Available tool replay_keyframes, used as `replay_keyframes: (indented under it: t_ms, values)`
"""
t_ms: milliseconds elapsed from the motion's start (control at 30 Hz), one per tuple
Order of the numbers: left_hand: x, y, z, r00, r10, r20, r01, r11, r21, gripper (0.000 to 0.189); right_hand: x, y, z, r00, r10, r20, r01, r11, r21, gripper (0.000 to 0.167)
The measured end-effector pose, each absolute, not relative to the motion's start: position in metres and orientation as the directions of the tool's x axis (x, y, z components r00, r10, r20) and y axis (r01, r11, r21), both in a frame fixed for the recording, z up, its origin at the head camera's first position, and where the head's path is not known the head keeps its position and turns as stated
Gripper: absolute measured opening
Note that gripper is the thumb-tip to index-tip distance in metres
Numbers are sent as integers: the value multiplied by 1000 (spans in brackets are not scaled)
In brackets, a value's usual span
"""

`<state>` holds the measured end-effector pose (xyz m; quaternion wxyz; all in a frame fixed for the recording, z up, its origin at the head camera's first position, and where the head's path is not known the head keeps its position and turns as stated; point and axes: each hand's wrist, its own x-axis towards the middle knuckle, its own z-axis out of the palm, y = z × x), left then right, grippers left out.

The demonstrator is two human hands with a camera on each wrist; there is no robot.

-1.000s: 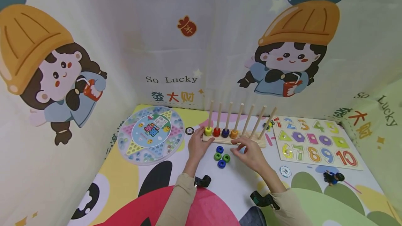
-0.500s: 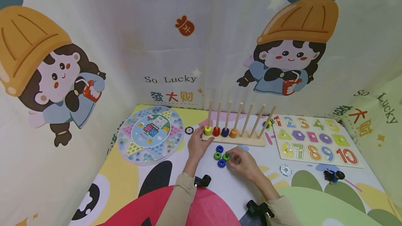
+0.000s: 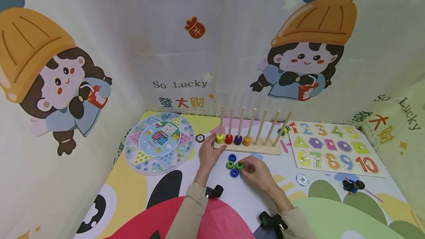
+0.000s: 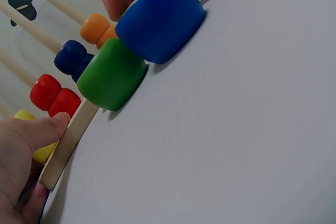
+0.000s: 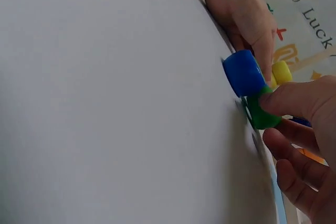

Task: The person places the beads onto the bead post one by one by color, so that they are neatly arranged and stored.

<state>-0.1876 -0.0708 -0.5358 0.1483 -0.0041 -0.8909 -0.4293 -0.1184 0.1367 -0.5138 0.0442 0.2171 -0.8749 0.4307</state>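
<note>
My left hand (image 3: 208,155) grips the left end of a wooden peg stand (image 3: 265,149), its thumb on the front edge. Yellow beads (image 3: 220,138), red beads (image 3: 229,139), dark blue beads (image 3: 238,140) and orange beads (image 3: 247,141) sit low on the four leftmost pegs; the pegs to the right are bare. Before the stand lie two blue beads (image 3: 234,173) and a green bead (image 3: 230,165). My right hand (image 3: 257,172) pinches another green bead (image 5: 264,114) between thumb and fingers, beside them at table level.
A round marble game board (image 3: 132,158) lies at left. At right are a number-and-shape puzzle board (image 3: 335,150), a small toy figure (image 3: 353,186) and a round white chip (image 3: 301,180). A black-and-white chip (image 3: 200,138) and a small bee-like toy (image 3: 283,132) flank the stand.
From the stand's front edge my right hand has come down and left to the loose beads and taken hold of the right-hand green one. My left hand has stayed on the stand.
</note>
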Motion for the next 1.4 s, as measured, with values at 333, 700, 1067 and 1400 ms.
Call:
replay_keyframes:
  t_ms: [333, 700, 1067, 1400]
  values:
    - [-187, -71, -535, -948, -122, 294, 154, 631, 760, 62, -126, 143, -498, -887, -228, 402, -459, 540, -706, 31]
    - [-188, -73, -539, -945, -117, 306, 163, 640, 750, 63, -141, 150, -461, -804, -174, 569, -566, 516, -643, 31]
    - [-187, -74, -538, -953, -106, 285, 156, 636, 756, 63, -156, 161, -414, -747, -115, 655, -597, 550, -584, 30]
    - [-188, -73, -539, -956, -102, 276, 151, 636, 757, 64, -168, 177, -367, -687, -35, 725, -602, 586, -543, 31]
